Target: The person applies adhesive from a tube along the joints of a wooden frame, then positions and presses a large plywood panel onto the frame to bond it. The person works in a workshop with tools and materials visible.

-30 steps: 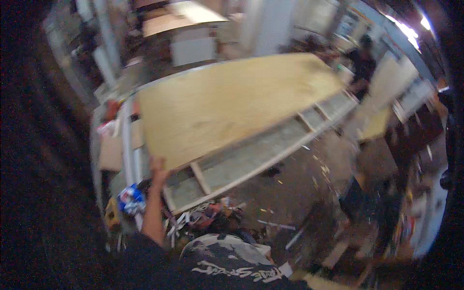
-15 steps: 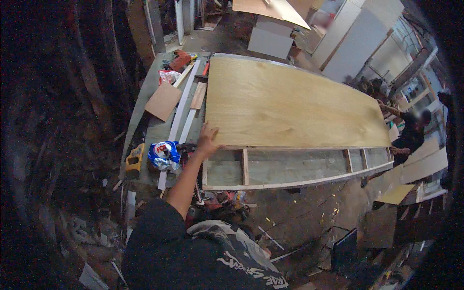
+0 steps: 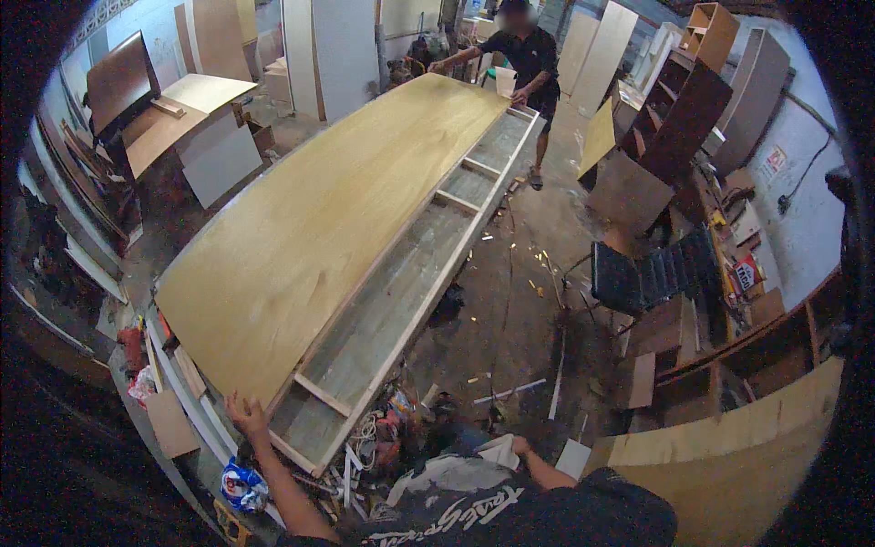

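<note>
A long plywood sheet (image 3: 321,217) lies over a wooden frame (image 3: 428,319), covering its left part. Along the right side, the frame's rails and cross pieces show uncovered. My left hand (image 3: 244,413) grips the sheet's near corner, fingers at its edge. Close to my body, my right hand (image 3: 520,445) is closed on the pale part of my shirt (image 3: 492,456). At the far end another person (image 3: 524,55) has both hands at the sheet's edge.
Beside my left forearm lie a blue-and-white packet (image 3: 244,485), a yellow tool (image 3: 231,523) and a square board (image 3: 171,425). A black chair (image 3: 649,281) stands right of the frame. Offcuts litter the floor. Shelving (image 3: 679,114) stands at the back right.
My view has swung to the right, bringing the whole far end and the other person into sight. My right hand has come into view. My left hand keeps to the sheet's near corner.
</note>
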